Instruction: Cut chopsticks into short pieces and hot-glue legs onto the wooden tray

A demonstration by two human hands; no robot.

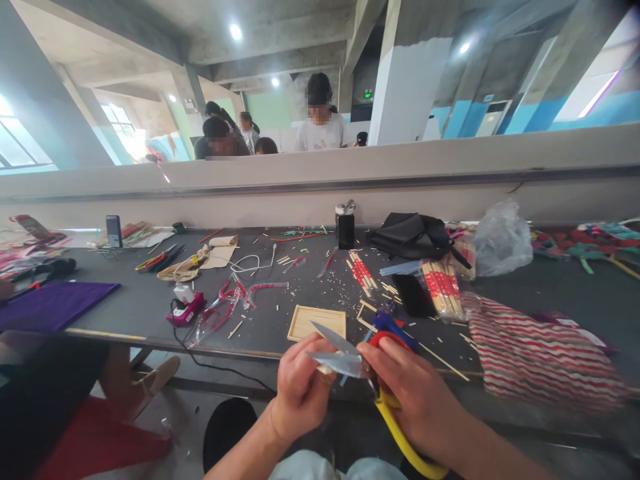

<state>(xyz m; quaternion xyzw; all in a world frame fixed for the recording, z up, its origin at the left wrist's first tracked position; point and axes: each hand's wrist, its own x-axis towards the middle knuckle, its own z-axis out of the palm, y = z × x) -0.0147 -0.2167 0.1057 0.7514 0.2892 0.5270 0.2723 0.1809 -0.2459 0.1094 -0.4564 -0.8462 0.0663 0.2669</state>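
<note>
My right hand [407,377] is closed round a pair of scissors [345,360] with red and yellow handles. Their blades are spread apart and point left, over my left hand [303,383]. That hand is closed, with a small pale wooden piece [326,369] just showing at the fingers by the lower blade; most of it is hidden. Just beyond the blades, a shallow wooden tray [317,321] lies at the table's front edge. A blue tool [393,325] and a small frame of sticks [367,311] lie beyond my right hand.
Red-wrapped stick bundles [363,273], a packed bundle [443,287], a black phone [414,295] and a striped cloth [540,353] lie to the right. Left are plastic wrappers [233,300] and a purple power socket [186,308]. Wood scraps dot the dark table [270,313]. Another person sits at left.
</note>
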